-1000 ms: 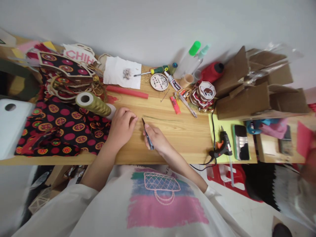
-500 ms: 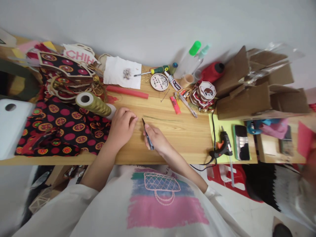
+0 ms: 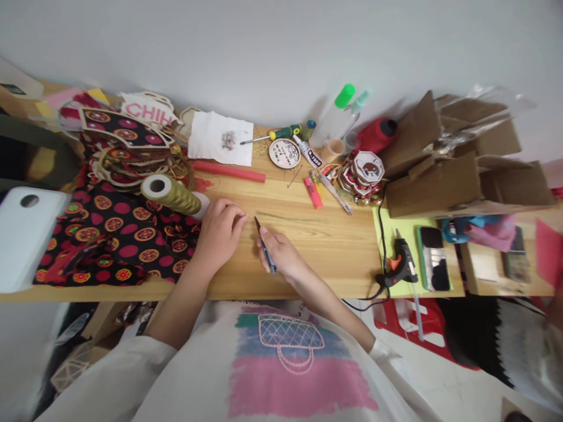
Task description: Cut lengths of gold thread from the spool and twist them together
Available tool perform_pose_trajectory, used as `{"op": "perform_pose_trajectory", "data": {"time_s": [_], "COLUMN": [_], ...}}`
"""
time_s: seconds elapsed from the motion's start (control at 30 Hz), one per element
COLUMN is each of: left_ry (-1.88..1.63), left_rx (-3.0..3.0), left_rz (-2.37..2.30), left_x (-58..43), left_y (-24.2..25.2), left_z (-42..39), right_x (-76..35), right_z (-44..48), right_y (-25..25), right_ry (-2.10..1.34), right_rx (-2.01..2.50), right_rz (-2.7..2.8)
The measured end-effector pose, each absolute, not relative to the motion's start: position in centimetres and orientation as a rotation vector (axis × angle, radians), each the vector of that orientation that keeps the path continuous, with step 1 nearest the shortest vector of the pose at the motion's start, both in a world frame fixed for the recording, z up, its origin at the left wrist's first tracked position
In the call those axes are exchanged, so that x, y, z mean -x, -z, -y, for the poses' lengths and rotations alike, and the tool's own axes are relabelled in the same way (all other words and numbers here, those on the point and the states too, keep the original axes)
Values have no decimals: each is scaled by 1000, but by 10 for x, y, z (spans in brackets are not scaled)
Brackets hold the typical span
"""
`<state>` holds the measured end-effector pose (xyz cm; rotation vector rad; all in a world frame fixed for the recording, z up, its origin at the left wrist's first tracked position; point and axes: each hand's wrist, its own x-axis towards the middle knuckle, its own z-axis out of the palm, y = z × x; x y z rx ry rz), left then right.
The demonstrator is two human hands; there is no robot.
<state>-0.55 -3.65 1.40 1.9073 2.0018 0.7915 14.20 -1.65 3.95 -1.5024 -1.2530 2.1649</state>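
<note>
A slim, dark-handled craft knife [image 3: 265, 244] lies pinched in the right hand [image 3: 281, 255], its pointed blade on the smooth wooden table [image 3: 334, 246]. The left hand [image 3: 220, 231] rests curled beside it, fingertips down on the table, holding nothing visible. One olive ribbon roll [image 3: 171, 193] lies near.

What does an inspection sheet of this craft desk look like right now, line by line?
Surface: wooden desk, bare in the middle.
Job's things: thin dark tool, tip on the wood.
Clutter: patterned fabric, gold ribbon roll, red stick, screwdriver, cardboard boxes, phone.
Grippers: right hand grips the tool; left hand curled, fingertips on the desk, contents hidden.
Cables: black cord from glue gun over the front edge.
Surroundings: white wall behind.
</note>
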Motion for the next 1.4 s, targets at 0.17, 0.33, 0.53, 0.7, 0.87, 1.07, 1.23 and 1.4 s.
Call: {"op": "perform_pose_trajectory", "data": {"time_s": [0.17,0.33,0.53,0.7,0.87,1.07,1.23,1.4], "left_ry": [-790,-824,-847,-950,-1067,-1072,-1008,-1001], "left_rx": [-1913,-1910,-1880,-1873,-1971,-2113,-2143,-2188], "left_rz": [-2011,-2005,-1992,-1940,-1800,-1700,-1686,-1660], "left_x": [6,6,6,5,-2,-14,-22,-25], "left_y": [-13,-13,-15,-20,-37,-57,-66,-70], "left_z": [37,37,37,38,46,60,63,63], "right_x": [-142,-143,-144,-153,-171,-187,-189,-189], "right_z": [17,18,19,24,30,30,30,31], "right_y": [-38,-37,-35,-33,-30,-40,-52,-54], "right_ry": [-2154,-2146,-2143,-2097,-2030,-1930,-1852,-1818], "right_rx": [1479,1458,1418,1292,1123,1091,1139,1136], "right_rz": [1255,1276,1297,1294,1121,960,1138,1201]}}
